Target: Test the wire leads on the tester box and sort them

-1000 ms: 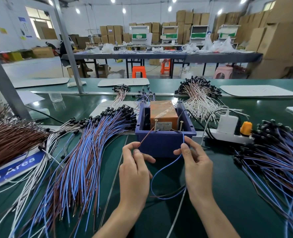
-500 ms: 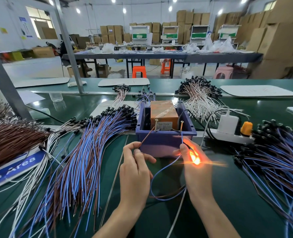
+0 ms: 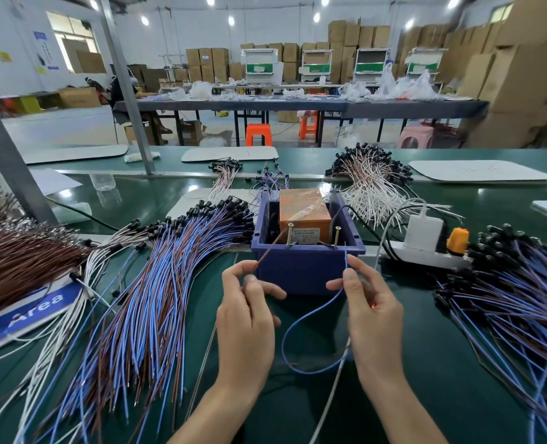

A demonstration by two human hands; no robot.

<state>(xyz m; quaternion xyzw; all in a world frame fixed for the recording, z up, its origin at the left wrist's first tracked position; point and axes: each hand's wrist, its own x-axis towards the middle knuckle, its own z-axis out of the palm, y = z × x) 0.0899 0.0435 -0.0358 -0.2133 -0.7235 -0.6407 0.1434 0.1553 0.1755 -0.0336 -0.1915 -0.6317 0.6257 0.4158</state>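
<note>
Pinching the brown lead (image 3: 270, 248) in our left hand (image 3: 246, 318) and the blue lead (image 3: 283, 344) in our right hand (image 3: 369, 312), hands apart, we hold both at the front of the tester box (image 3: 304, 274). These wires look light and floppy, so gripping near the tips steers best.

- Hands: two, left hand (image 3: 246, 318) and right hand (image 3: 368, 312).
- Held leads: two, one brown lead (image 3: 270, 249) pinched in the left hand and one blue lead (image 3: 313, 312) pinched in the right.
- Screws (image 3: 289, 233): two, on one orange block (image 3: 302, 209) inside one blue box (image 3: 304, 270), just beyond both hands.
- Big blue-and-brown heaps: two, left heap (image 3: 156, 283) outside the left hand and right heap (image 3: 515, 299) outside the right.
- Power strip (image 3: 426, 256): one, beyond the right hand.
</note>
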